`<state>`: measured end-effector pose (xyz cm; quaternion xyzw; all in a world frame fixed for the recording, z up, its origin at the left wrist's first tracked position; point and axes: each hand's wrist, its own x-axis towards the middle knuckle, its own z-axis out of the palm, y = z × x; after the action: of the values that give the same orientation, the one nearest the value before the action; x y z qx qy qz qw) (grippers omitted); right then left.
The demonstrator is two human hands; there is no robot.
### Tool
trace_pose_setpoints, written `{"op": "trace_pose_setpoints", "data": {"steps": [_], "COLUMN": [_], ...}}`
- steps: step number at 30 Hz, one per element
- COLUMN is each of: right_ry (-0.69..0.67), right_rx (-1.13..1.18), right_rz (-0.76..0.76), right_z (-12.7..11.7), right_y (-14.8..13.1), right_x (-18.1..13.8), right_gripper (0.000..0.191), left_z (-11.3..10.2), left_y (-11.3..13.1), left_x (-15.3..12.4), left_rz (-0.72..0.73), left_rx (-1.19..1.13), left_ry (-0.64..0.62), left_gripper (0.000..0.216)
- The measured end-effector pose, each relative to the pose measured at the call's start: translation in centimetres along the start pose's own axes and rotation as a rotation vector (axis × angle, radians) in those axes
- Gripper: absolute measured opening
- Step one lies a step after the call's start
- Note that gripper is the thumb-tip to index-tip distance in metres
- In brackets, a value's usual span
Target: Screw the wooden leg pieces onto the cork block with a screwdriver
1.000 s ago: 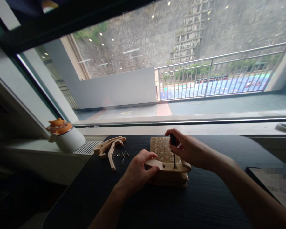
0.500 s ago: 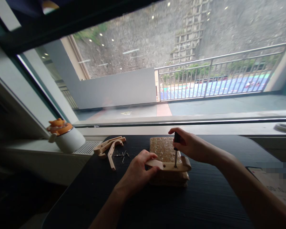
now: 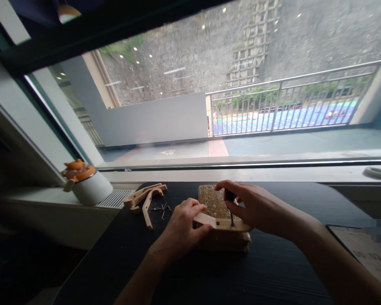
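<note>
My left hand grips the left end of a curved wooden hook, pressing it on a wrapped brown block. My right hand is closed around the dark handle of a screwdriver, whose shaft points down at a hole in the hook. The tip meets the wood there; a screw under it cannot be made out. One open hole shows to the left of the shaft. My right hand covers the hook's right end. Left of my left hand lie several loose screws and more wooden hooks.
The dark table stands against a window sill. A white pot with an orange animal figure sits at the left on a vented ledge. A tablet-like screen lies at the right, and a white roll rests on the sill.
My right hand has turned and come lower and left over the hook, with the screwdriver handle tilting left. My left hand keeps its hold on the hook.
</note>
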<state>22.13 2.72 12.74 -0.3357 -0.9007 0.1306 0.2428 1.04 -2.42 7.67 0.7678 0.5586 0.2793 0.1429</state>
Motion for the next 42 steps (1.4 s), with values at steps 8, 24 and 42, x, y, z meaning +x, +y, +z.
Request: {"op": "trace_pose_setpoints", "data": {"steps": [8,24,42], "right_ry": [0.000,0.036,0.022], "right_rx": [0.084,0.120,0.077], "right_rz": [0.031,0.045,-0.025], "right_z": [-1.3,-0.9,-0.9], "right_y": [0.2,1.1,-0.4], "right_x": [-0.5,-0.1,-0.5], "right_gripper": [0.038,0.031,0.038], "left_z": [0.5,1.6,1.2], "left_y": [4.2,3.3,3.5], "left_x": [4.2,4.6,4.8], "left_rz": [0.230,0.144,0.114], "left_rx": [0.316,0.208,0.188], "left_ry": [-0.314,-0.297,-0.358], "left_gripper": [0.011,0.011,0.015]}}
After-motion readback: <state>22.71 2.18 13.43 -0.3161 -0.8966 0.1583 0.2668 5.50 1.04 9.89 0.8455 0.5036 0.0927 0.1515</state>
